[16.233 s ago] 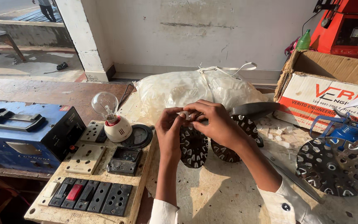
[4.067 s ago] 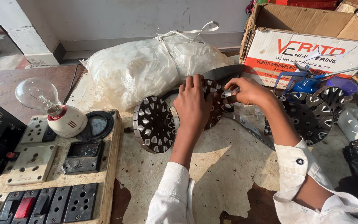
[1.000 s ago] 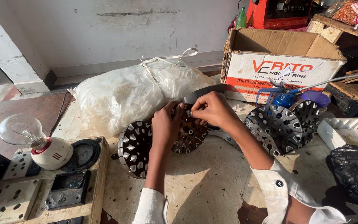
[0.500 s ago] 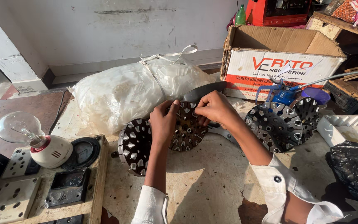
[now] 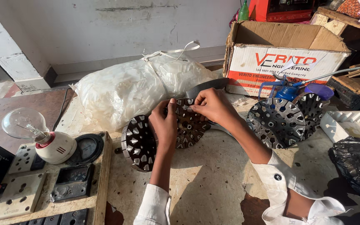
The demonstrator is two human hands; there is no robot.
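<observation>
I see both hands meeting above the slotted metal disc (image 5: 188,125): left hand (image 5: 165,123) steadying its rim, right hand (image 5: 213,106) pinching a small piece.

Dark slotted metal disc (image 5: 188,125), cloudy white plastic bag (image 5: 134,87), blue oil can (image 5: 286,92) — white sleeves (image 5: 155,206).
</observation>
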